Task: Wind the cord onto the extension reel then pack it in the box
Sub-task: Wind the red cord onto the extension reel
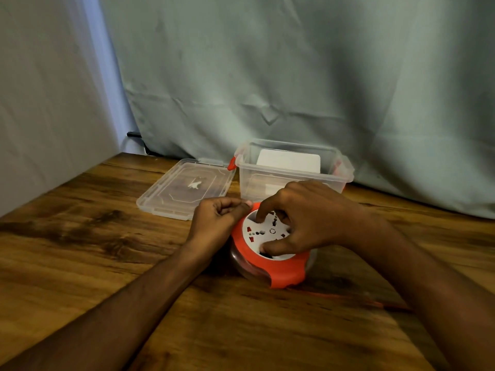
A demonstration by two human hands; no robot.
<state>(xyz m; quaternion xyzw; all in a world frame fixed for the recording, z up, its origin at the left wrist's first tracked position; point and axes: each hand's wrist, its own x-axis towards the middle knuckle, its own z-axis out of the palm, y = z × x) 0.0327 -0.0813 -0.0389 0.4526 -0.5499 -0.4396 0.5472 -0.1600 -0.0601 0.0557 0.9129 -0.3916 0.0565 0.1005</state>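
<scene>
Wood table (80, 236) w/ reel (284, 271), box (292, 180), lid (184, 188), cord (375, 302).

A wooden tabletop (80, 250) with dark, streaky grain fills the lower half of the view. Behind it, from about ten o'clock across to three o'clock, hangs a creased pale grey-green cloth backdrop (294, 76). At nine to eleven o'clock stands a plain light wall (40, 103). Where cloth and wall meet, near the tabletop's far edge, a small dark object (134, 134) pokes out, too small to identify.

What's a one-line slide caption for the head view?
Both hands, left and right, work the orange extension reel on the wooden table; open clear box behind.
</scene>
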